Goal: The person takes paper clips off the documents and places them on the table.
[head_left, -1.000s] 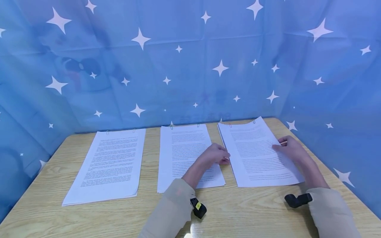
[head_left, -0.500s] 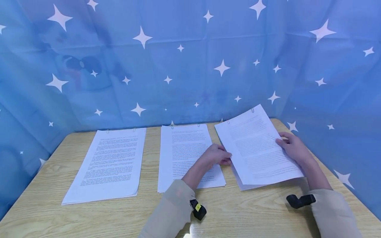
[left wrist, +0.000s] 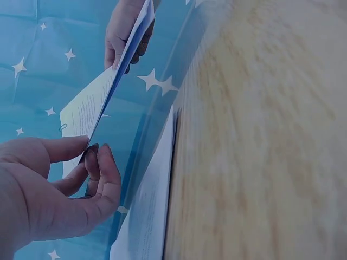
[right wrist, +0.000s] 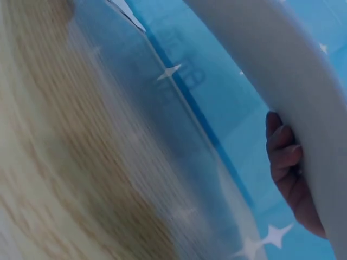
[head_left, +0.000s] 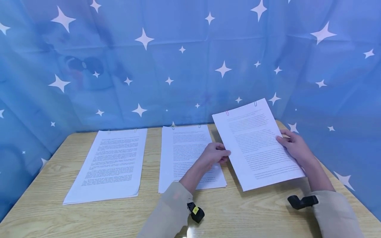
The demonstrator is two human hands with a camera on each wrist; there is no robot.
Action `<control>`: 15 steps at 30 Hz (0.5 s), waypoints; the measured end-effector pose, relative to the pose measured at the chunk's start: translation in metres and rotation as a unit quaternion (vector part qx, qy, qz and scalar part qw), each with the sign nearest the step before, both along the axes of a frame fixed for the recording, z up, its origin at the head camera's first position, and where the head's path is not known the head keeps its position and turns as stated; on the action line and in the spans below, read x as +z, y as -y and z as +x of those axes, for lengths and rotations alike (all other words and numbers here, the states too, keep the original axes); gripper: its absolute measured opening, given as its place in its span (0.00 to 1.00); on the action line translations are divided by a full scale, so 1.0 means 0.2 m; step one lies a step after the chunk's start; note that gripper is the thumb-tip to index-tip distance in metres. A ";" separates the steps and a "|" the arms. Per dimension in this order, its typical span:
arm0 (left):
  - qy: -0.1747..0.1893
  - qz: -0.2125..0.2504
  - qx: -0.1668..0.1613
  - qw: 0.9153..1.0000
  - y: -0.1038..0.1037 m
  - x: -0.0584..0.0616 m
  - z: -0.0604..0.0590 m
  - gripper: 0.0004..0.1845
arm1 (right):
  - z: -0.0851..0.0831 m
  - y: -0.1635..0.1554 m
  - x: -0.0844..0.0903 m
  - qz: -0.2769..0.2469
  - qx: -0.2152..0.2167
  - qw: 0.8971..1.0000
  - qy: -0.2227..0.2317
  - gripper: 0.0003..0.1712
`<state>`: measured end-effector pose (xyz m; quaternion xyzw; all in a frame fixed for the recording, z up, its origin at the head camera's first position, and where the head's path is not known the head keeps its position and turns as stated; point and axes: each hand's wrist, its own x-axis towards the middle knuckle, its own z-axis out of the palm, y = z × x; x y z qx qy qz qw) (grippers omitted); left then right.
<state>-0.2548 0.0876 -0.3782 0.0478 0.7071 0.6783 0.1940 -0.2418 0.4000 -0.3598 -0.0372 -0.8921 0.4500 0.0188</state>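
Both hands hold a clipped stack of printed paper (head_left: 253, 145), tilted up off the table at the right in the head view. Its top edge bears a pinkish paper clip (head_left: 227, 113) and a dark paper clip (head_left: 255, 103). My left hand (head_left: 212, 155) pinches the stack's left edge, thumb above and fingers beneath, as the left wrist view shows. On the opposite edge my right hand (head_left: 294, 147) grips with the thumb on the printed face. In the right wrist view its curled fingers (right wrist: 284, 157) show behind the sheets, the thumb hidden.
Two more clipped paper stacks lie flat on the wooden table (head_left: 104, 218): a middle stack (head_left: 190, 158), partly under my left forearm, and a left stack (head_left: 110, 165). A blue starry curtain (head_left: 178, 66) hangs right behind the table's far edge.
The right-hand stack has risen from the table and tilted, its top edge lifting and turning toward me. Its sheets, spread apart half a second ago, now lie together. The other stacks stay put.
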 end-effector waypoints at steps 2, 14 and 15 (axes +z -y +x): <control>-0.010 0.003 0.001 1.000 0.01 0.01 0.01 0.06 | 0.00 0.01 0.01 -0.002 0.006 1.000 -0.008 0.34; -0.081 0.031 0.041 0.995 0.11 0.08 0.05 0.05 | -0.02 0.08 0.06 -0.032 0.045 0.997 -0.055 0.25; -0.087 0.028 0.045 0.995 0.12 0.08 0.05 0.05 | -0.02 0.09 0.06 -0.030 0.048 0.997 -0.057 0.25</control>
